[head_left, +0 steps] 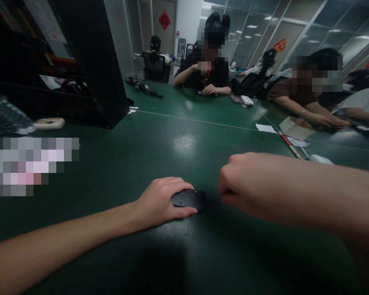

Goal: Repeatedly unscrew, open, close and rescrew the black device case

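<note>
A black computer mouse (189, 199) lies on the dark green tabletop (117, 164), in the middle of the view. My left hand (164, 200) grips it from the left, thumb along the near side and fingers over the far side. To the right of the mouse, apart from it, my right hand (238, 180) is raised above the table. Its fingers are curled inward into a fist, and their inner side is turned away, so whatever they may hold is hidden.
A black shelf unit (110, 78) stands at the left, near a clear plastic bottle (10, 112) and a beige oval object (50, 123). Cables (143, 87) lie farther back. A small open box (296, 128) and paper (265, 128) are at the right. Several people sit beyond.
</note>
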Demonstrator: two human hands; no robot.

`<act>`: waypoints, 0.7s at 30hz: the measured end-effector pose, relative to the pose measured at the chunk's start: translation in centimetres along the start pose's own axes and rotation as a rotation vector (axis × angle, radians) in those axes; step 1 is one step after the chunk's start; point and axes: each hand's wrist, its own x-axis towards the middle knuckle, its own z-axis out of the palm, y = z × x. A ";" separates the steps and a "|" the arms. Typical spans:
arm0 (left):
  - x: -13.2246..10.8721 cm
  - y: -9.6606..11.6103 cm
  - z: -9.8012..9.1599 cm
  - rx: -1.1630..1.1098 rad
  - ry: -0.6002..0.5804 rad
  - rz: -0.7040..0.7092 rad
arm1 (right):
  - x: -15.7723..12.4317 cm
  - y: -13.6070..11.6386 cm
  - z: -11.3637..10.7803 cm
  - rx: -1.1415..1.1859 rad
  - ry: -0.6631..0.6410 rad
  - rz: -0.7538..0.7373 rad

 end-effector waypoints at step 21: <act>0.6 1.3 -1.1 -0.020 -0.036 0.013 | -2.3 3.8 0.6 0.278 -0.135 -0.011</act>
